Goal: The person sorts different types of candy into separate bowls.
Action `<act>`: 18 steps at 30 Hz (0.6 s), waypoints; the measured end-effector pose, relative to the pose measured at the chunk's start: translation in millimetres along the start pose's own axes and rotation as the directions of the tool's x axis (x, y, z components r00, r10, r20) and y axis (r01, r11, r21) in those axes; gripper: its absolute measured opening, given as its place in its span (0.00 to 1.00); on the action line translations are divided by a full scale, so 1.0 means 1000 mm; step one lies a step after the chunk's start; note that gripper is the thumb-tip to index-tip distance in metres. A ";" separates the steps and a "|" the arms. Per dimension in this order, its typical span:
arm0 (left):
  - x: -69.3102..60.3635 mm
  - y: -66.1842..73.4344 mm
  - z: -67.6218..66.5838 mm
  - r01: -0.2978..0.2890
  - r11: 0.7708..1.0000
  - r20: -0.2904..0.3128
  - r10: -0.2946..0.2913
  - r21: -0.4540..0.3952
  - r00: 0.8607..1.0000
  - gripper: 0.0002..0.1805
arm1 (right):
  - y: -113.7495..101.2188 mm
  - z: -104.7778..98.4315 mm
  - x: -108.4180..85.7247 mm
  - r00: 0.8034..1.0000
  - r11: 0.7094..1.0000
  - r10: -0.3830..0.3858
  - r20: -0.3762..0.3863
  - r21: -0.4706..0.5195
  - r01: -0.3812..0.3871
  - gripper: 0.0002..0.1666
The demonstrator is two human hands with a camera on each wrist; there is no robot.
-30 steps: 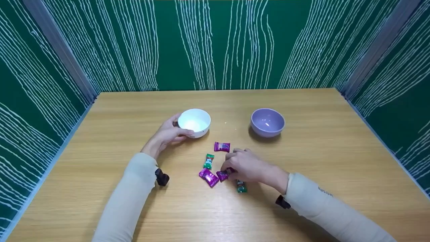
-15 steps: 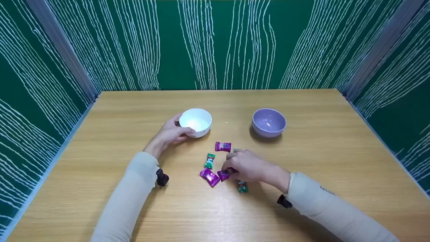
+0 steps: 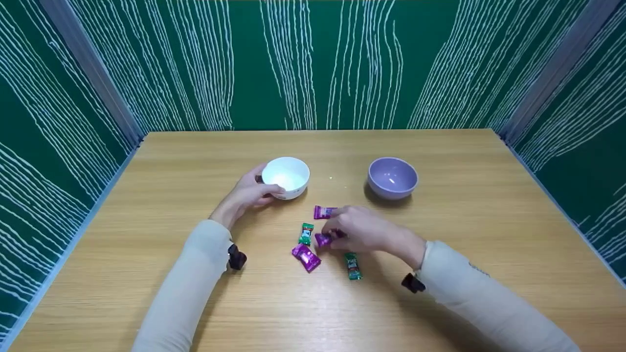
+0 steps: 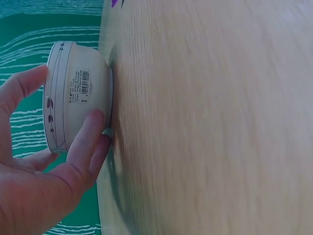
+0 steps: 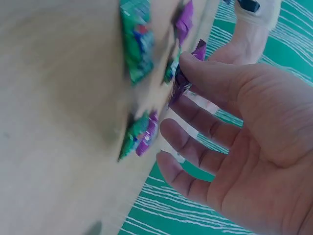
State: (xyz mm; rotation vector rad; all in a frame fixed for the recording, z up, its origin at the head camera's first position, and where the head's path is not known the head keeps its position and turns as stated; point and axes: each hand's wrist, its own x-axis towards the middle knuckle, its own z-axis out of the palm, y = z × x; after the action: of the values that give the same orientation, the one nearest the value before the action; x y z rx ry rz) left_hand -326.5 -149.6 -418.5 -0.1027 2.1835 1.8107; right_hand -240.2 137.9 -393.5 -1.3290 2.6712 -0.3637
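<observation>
My left hand (image 3: 244,194) holds the side of a white bowl (image 3: 288,176), thumb near the front and fingers around the left. In the left wrist view the bowl's outer wall (image 4: 88,105) shows a barcode sticker and fine leaf trim. A purple-wrapped candy (image 3: 323,239) is pinched between thumb and forefinger of my right hand (image 3: 364,227), just off the table. Around it lie a green candy (image 3: 306,233), a purple candy (image 3: 306,257), another green candy (image 3: 352,266) and a far purple candy (image 3: 323,212). In the right wrist view one more green candy (image 5: 133,138) lies by a purple one.
A purple bowl (image 3: 392,180) stands upright behind the right hand, its inside bare. The wooden table (image 3: 195,151) meets green walls (image 3: 323,63) with white streaks at the back and both sides.
The right hand has lifted slightly and moved away from me, with the purple candy in its pinch. This uncovers more of the near green candy. The left hand and white bowl stay about the same.
</observation>
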 end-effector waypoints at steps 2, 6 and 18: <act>0.000 0.001 0.000 -0.011 1.000 -0.003 0.011 0.016 1.000 0.53 | 0.003 -0.007 0.005 0.999 1.000 0.030 -0.011 0.007 -0.030 0.19; 0.000 0.002 -0.001 -0.017 1.000 -0.011 0.017 0.015 1.000 0.52 | 0.010 -0.020 0.018 0.990 0.989 0.138 -0.015 0.053 -0.137 0.20; 0.000 -0.001 0.000 -0.023 1.000 0.010 0.023 -0.015 1.000 0.53 | 0.031 -0.025 0.057 0.945 0.917 0.307 -0.109 0.298 -0.264 0.19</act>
State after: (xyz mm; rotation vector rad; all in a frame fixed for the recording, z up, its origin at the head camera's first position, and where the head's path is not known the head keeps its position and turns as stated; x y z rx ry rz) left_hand -325.9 -150.2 -419.0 -0.0718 2.1733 1.8352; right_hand -303.5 114.1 -379.1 -0.8448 2.7498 -0.8000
